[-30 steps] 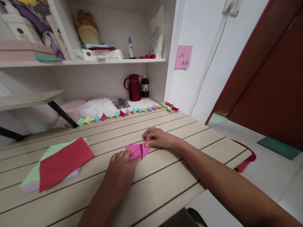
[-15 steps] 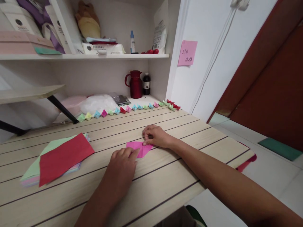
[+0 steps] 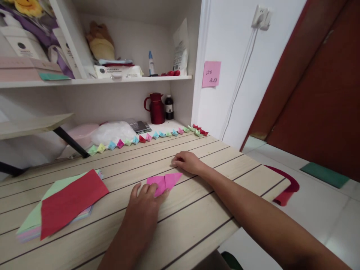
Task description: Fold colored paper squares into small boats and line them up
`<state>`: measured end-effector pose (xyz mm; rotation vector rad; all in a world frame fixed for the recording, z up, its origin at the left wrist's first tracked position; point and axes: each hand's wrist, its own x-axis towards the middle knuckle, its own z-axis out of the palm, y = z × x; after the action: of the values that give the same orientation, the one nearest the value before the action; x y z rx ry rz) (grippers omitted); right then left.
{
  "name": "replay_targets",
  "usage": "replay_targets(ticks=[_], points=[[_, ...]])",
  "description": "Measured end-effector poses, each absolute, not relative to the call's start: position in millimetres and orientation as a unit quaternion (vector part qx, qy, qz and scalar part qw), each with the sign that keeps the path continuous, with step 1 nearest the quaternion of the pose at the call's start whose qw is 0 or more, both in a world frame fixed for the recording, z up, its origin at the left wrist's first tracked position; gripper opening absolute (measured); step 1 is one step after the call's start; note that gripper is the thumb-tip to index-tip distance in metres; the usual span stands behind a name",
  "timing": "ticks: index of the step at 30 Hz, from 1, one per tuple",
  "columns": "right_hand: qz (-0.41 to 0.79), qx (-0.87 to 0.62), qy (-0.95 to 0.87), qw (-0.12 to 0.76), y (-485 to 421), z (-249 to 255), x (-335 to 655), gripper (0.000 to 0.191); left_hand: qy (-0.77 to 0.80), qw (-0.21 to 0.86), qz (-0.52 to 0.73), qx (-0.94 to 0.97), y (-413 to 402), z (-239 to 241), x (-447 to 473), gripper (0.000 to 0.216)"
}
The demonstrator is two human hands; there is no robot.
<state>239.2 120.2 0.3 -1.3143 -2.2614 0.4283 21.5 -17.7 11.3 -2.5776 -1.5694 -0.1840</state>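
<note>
A folded piece of pink origami paper (image 3: 170, 180) lies on the wooden table, with a crease across its middle and a point toward the right. My left hand (image 3: 146, 200) grips its near left part, fingertips on top and thumb along the near edge. Just beyond the paper's right tip, my right hand (image 3: 187, 162) rests on the table, apart from the paper. Its fingers are loosely curled together, and nothing shows in them. To the left, a red sheet (image 3: 73, 202) lies on a stack of coloured paper (image 3: 30, 223), a light green sheet uppermost beneath it.
A row of small folded paper pieces (image 3: 128, 142) in several colours lines the table's back edge. Behind stand a dark red jug (image 3: 156, 108) and a dark bottle (image 3: 169, 107). A black-legged raised shelf (image 3: 36, 125) is at left. A pink note (image 3: 211, 74) hangs on the wall.
My right hand has lifted off the paper and drawn slightly away from it. The pink paper is turned a little, and my left fingers now reach over it. The view has tilted up.
</note>
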Motion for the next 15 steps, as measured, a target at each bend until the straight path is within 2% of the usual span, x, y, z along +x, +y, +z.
replay_targets(ticks=[2, 5, 6, 12, 15], points=[[0.184, -0.440, -0.850, 0.225, 112, 3, 238, 0.030, -0.525, 0.058, -0.063, -0.847, -18, 12, 24, 0.062], [0.169, -0.403, -0.882, 0.175, 102, 7, 234, 0.066, -0.531, 0.055, -0.067, -0.843, -18, 14, 27, 0.062], [0.164, -0.414, -0.881, 0.160, 101, 9, 233, 0.071, -0.533, 0.053, -0.066, -0.842, -18, 14, 28, 0.062], [0.183, -0.497, -0.842, 0.104, 115, 18, 251, 0.064, -0.532, 0.040, -0.068, -0.843, -16, 13, 24, 0.059], [0.170, -0.507, -0.836, 0.124, 122, 15, 258, 0.055, -0.528, 0.043, -0.074, -0.845, -15, 10, 21, 0.061]])
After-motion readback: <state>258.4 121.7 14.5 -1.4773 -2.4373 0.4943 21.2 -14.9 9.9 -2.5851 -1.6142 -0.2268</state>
